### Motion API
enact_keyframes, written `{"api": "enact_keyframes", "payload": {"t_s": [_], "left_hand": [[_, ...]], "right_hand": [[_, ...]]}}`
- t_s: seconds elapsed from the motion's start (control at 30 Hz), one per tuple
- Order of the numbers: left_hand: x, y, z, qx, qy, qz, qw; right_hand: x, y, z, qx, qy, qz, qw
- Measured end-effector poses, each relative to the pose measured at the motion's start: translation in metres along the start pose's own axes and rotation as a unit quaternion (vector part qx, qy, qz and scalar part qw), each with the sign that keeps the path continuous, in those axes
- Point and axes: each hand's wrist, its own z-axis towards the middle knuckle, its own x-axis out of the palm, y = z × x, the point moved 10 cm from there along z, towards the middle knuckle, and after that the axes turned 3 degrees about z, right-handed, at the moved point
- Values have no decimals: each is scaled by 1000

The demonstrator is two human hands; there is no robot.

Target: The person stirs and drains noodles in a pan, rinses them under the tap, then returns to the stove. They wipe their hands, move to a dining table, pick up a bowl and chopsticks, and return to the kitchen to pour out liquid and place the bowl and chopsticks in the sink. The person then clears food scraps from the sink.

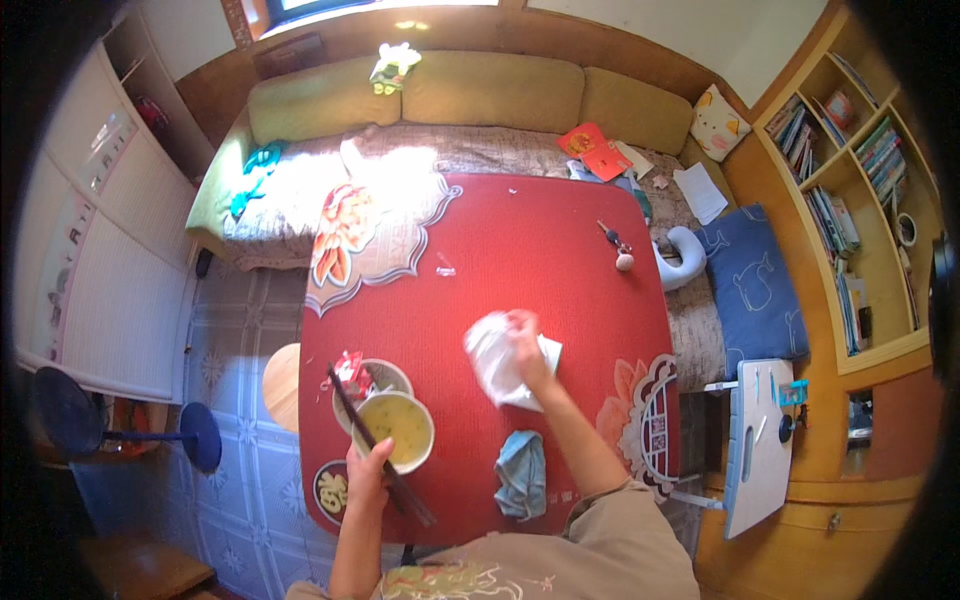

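My left hand (pixel 367 476) grips a white bowl (pixel 424 459) of yellow soup (pixel 397 429) by its near side, thumb at the rim. A pair of dark chopsticks (pixel 354 414) is held slantwise in the same hand. Partly hidden behind that bowl is a second bowl (pixel 399 372) with red-and-white wrappers (pixel 351 373) in it. My right hand (pixel 529 352), blurred, has its fingers closed on a crumpled white sheet or bag (pixel 491 356), its material unclear. Under that hand lies a flat white piece (pixel 551 352). A blue cloth (pixel 520 476) lies nearer me.
The red patterned tablecloth (pixel 517 247) carries keys (pixel 613 237) with a round fob at far right and a small clear piece (pixel 445 266). Beyond stands a sofa (pixel 487 86). A round wooden stool (pixel 282 387) is left, a small white folding table (pixel 761 450) right.
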Motion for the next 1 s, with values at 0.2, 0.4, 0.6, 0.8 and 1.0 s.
{"api": "enact_keyframes", "payload": {"t_s": [0.2,0.4,0.6,0.8,1.0], "left_hand": [[37,-32,0,54,-6,-17,998],[63,-51,15,98,-10,-1,995],[68,-58,53,70,-32,22,997],[60,-60,72,44,-62,47,996],[45,-54,79,22,-92,43,995]], "right_hand": [[-167,-19,114,-141,-260,-360,885],[-165,-50,124,-116,-208,-668,704],[-225,-65,215,-24,-290,-626,723],[-261,-75,304,6,-416,-504,757],[-216,-112,387,10,-326,-418,848]]}}
